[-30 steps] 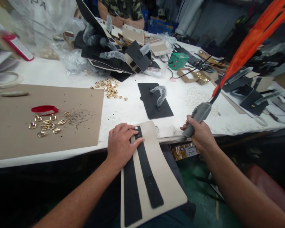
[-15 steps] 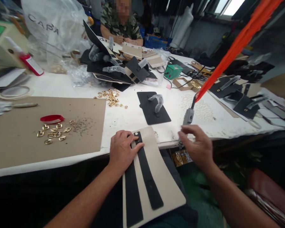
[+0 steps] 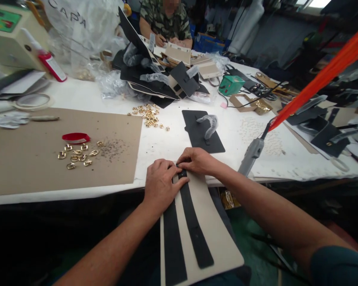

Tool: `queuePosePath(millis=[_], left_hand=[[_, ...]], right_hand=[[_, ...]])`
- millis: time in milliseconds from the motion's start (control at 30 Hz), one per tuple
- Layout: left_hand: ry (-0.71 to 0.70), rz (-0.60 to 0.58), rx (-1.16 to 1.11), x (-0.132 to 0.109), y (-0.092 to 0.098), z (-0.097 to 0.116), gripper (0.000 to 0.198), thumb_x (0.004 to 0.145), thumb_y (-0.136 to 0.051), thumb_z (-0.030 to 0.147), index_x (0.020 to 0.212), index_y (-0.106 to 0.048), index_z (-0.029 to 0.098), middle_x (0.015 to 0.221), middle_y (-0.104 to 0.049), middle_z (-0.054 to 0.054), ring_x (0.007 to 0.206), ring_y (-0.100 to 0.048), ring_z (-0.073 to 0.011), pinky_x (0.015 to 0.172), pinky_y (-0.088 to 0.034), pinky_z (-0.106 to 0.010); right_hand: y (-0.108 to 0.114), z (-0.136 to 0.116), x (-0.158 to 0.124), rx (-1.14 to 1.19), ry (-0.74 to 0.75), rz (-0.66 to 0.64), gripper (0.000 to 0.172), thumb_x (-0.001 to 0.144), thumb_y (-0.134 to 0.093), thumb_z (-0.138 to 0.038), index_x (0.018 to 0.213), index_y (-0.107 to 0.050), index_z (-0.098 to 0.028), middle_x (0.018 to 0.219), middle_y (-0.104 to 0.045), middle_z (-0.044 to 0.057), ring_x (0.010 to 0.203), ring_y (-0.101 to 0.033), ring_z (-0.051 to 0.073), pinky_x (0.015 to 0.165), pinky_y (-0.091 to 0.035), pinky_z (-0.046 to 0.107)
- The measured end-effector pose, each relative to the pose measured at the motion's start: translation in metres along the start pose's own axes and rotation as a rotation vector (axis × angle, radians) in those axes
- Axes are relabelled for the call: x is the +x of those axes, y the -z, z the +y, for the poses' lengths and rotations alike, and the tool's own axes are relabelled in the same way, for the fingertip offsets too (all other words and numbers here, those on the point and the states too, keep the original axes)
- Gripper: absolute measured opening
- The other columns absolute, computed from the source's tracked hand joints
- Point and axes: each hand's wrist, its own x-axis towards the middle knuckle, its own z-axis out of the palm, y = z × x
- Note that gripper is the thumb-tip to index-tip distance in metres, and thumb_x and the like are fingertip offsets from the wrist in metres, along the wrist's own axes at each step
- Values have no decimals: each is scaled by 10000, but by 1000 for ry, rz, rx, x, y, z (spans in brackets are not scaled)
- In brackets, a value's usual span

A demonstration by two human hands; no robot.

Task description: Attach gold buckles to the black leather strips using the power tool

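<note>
A left hand (image 3: 162,183) lies on a beige panel (image 3: 207,214) bearing two black strips (image 3: 193,222) at the edge of a white tabletop (image 3: 164,155), the right hand (image 3: 197,161) bringing its fingertips to the top of the inner strip. A grey power tool (image 3: 251,157) hangs from an orange cord (image 3: 318,84) nearby. Gold-coloured fittings (image 3: 150,117) are scattered on the tabletop and on a brown sheet (image 3: 24,159) at left. Beyond piled panels (image 3: 186,79), a person in a camouflage shirt (image 3: 152,16) faces the camera
</note>
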Motion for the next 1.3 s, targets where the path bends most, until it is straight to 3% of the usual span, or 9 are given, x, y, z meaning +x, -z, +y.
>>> queuePosePath(millis=[267, 467, 700, 867, 1033, 1300], left_hand=[[-13, -12, 27, 0, -1, -1, 285, 827, -857, 449, 1001, -766, 243, 1063, -727, -61, 1099, -589, -316, 907, -462, -487], [-19, -14, 16, 0, 0, 0, 278, 824, -864, 443, 1000, -764, 252, 1028, -719, -54, 1099, -590, -310, 899, -460, -472], [-14, -10, 13, 0, -1, -1, 273, 821, -870, 425, 1001, -759, 251, 1030, -716, -43, 1095, -591, -297, 905, -453, -469], [-13, -6, 16, -1, -3, -1, 283, 814, -873, 438, 996, -764, 251, 1031, -714, -49, 1104, -594, -308, 899, -454, -469], [-15, -4, 27, 0, -2, -1, 287, 819, -866, 448, 994, -764, 244, 1028, -718, -47, 1096, -593, -303, 901, -454, -470], [-32, -3, 20, 0, -3, -2, 307, 826, -857, 462, 1016, -772, 237, 1035, -714, -48, 1098, -581, -305, 898, -447, -471]], right_hand=[[12, -9, 7, -188, 48, -83, 107, 874, -752, -199, 899, -843, -250, 923, -754, 46, 825, -646, 209, 684, -377, 311], [24, -2, -20, -78, 124, -115, 162, 893, -732, -142, 963, -837, -243, 934, -736, 33, 872, -673, 193, 783, -470, 304], [13, 5, -45, 212, -12, -30, 199, 819, -796, -125, 986, -807, -234, 933, -729, 9, 878, -686, 184, 819, -517, 319], [0, 7, -50, 141, 38, 96, 89, 900, -746, -148, 927, -787, -222, 905, -724, 12, 849, -683, 176, 790, -500, 304], [-4, 8, -52, -106, 167, 149, 170, 1017, -633, -243, 1049, -799, -239, 1012, -744, 83, 966, -683, 230, 860, -499, 350], [-8, 0, -54, 151, 109, 181, 139, 973, -682, -231, 1028, -808, -254, 973, -785, 26, 872, -711, 185, 816, -520, 320]])
